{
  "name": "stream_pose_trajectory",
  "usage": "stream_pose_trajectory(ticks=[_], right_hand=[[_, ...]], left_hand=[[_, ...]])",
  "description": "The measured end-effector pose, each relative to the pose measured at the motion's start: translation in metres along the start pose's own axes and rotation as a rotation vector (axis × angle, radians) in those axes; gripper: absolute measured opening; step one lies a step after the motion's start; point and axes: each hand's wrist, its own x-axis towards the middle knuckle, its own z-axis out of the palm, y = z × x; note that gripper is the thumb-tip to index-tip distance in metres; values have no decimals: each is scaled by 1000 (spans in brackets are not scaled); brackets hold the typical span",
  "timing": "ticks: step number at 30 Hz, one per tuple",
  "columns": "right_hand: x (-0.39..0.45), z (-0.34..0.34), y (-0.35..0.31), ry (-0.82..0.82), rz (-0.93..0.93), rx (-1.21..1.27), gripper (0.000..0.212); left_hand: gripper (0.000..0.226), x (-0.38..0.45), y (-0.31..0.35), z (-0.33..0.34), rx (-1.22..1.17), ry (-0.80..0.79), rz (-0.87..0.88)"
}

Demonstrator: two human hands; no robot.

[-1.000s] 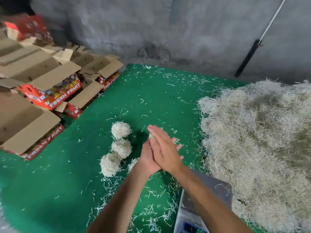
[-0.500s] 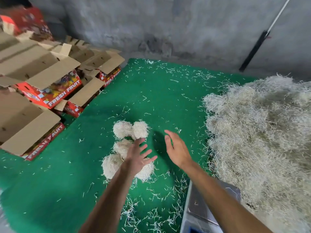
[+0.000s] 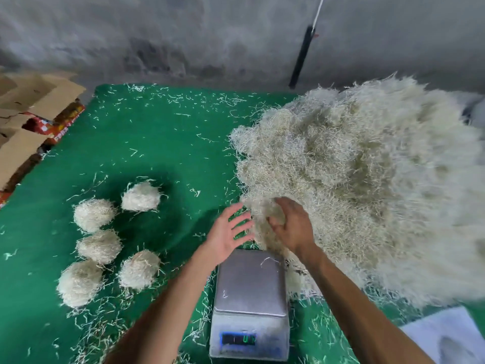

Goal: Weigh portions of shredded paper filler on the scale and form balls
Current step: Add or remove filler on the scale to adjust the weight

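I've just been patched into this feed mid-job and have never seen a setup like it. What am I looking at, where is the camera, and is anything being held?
There is no machine here: a person works with two bare hands, and the single camera sits on their head, looking forward and down. A green mat covers the surface. Five finished balls of shredded paper lie at left, a digital scale sits nearest the person with only a stray strand or two on its platform, and a big loose pile of filler fills the right side. Cardboard fruit boxes lie at far left. The left hand is open, fingers spread. The right hand curls into the pile's edge, apparently gathering a tuft; how firm its grip is cannot be told.
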Motion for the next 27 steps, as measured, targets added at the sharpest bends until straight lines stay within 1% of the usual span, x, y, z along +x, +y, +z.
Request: stream_pose_trajectory(ticks=[3,7,10,12,15,17,19,23,27], right_hand=[[7,-1,34,-94,69,-123,74],[24,20,56,-221,134,-182,101],[36,43,66,-335,168,-239,111],[40,54,72,-345,164,-254,104],[45,54,78,-229,93,-239,73],[54,40,75,-182,64,-216,62],[65,16,67,-137,48,-205,59],[79,-41,39,-10,-28,-144,60],[76,-96,4,110,-97,-49,63]], left_hand=[[37,23,-6,33,52,7,-33],[38,50,-9,54,102,104,-33],[39,68,-11,53,144,161,-26],[35,75,-13,48,146,178,-43],[34,79,-15,43,143,202,-67],[36,78,-13,41,140,201,-65],[36,74,-9,44,143,196,-45],[35,53,9,61,153,185,12],[38,24,28,70,206,72,60]])
